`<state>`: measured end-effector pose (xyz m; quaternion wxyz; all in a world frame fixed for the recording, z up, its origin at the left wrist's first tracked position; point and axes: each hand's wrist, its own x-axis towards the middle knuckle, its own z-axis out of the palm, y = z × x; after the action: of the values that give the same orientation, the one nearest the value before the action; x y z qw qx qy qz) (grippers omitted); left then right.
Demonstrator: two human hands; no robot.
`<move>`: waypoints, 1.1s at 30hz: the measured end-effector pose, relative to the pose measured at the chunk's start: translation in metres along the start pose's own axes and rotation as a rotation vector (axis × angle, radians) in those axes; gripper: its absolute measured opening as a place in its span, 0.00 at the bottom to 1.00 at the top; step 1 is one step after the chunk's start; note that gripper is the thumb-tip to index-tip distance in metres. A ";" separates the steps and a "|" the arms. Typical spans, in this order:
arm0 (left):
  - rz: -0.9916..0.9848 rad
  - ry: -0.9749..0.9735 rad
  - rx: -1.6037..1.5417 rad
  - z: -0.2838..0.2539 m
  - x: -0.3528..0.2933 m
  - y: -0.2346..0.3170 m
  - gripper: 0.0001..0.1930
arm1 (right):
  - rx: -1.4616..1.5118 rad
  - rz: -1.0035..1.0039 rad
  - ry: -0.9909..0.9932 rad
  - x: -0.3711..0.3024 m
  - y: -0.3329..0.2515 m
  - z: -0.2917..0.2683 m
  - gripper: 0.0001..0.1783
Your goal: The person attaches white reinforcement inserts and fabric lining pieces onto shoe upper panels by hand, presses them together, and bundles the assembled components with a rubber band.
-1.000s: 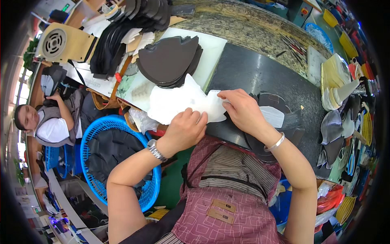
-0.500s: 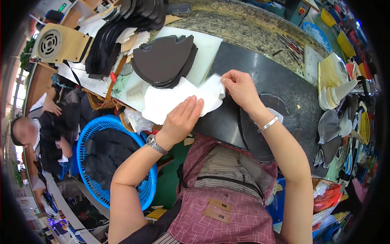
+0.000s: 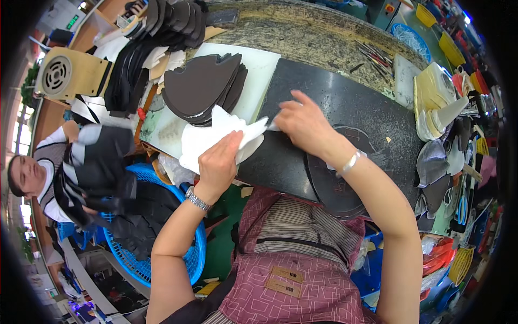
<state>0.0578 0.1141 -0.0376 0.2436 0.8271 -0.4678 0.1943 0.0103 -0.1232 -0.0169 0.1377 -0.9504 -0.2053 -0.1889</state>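
Note:
A loose pile of white cut sheets (image 3: pixel 199 143) lies over the near edge of the white board, its right edge raised and folded. My left hand (image 3: pixel 218 159) is closed on these sheets, its fingers pressed together on top. Just right of the raised edge is my right hand (image 3: pixel 302 123), its fingers curled and the index finger lifted. Its fingertips are blurred, with a small greyish bit at them that I cannot make out. Behind the sheets stands a stack of dark brown curved pieces (image 3: pixel 199 86). Dark grey cut pieces (image 3: pixel 337 189) lie partly beneath my right forearm.
The black mat (image 3: pixel 302 81) adjoins the white board (image 3: pixel 261 67). Slim tools (image 3: pixel 376 56) lie at the back right, near a pale cone (image 3: pixel 450 116). A blue basket (image 3: pixel 200 237) of dark pieces stands at left, with another person (image 3: pixel 54 178) beyond it.
My right hand has moved slightly left and down, off the sheet corner it pinched. My left hand has shifted left and closed on the sheets. The person at left now lifts dark pieces.

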 end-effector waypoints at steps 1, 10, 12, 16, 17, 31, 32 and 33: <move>0.043 -0.034 0.056 -0.001 -0.001 0.000 0.23 | -0.062 0.093 -0.062 0.011 0.013 -0.001 0.16; 0.154 -0.112 0.217 0.004 0.004 0.006 0.22 | -0.068 0.854 0.228 -0.026 0.136 -0.093 0.08; 0.145 -0.153 0.177 -0.006 0.005 0.017 0.23 | 0.769 0.910 0.415 -0.042 0.138 -0.142 0.13; -0.089 -0.307 -0.179 -0.024 0.045 0.039 0.25 | 1.115 0.900 0.422 -0.048 0.056 -0.141 0.09; -0.315 -0.255 -0.699 -0.021 0.058 0.052 0.27 | 1.166 0.919 0.438 -0.055 0.038 -0.131 0.09; -0.419 -0.360 -1.189 0.006 0.091 0.161 0.07 | 1.134 1.029 -0.360 -0.128 -0.052 -0.135 0.15; -0.412 -0.367 -1.194 0.007 0.089 0.162 0.07 | 1.131 1.036 -0.351 -0.134 -0.052 -0.133 0.15; -0.456 -0.402 -1.266 0.010 0.087 0.161 0.06 | 1.001 0.837 -0.350 -0.140 -0.053 -0.132 0.15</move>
<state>-0.0391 -0.0221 0.0380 0.6220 0.6235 -0.3418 -0.3280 -0.1717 -0.1691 0.0525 0.5876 -0.7881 0.0980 0.1550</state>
